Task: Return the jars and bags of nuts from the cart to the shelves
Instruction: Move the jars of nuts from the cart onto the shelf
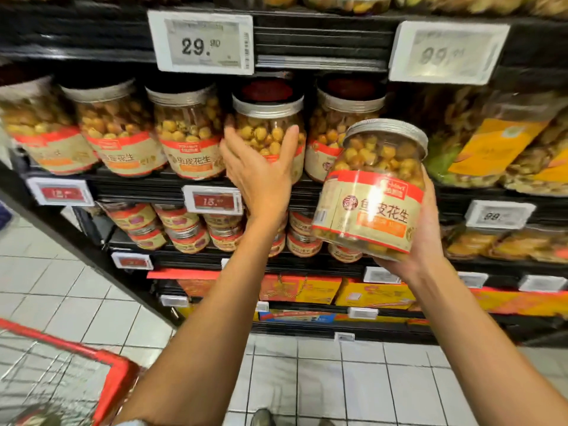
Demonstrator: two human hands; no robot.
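Note:
A row of clear jars of coated peanuts with silver lids and red-and-beige labels stands on the shelf (144,182). My left hand (261,170) wraps its fingers and thumb round the front of one jar on the shelf (270,124) in the middle of that row. My right hand (427,238) grips a second, identical jar (375,192) from below and behind, tilted, just in front of the shelf to the right. The red-rimmed wire cart (113,364) is at the lower left, its contents blurred.
Bags of nuts (491,139) with yellow labels fill the shelf to the right. Smaller jars (187,232) sit one shelf down, and boxed goods (301,289) lie lower still. Price tags (201,41) hang off the shelf edges. White tiled floor (338,379) lies below.

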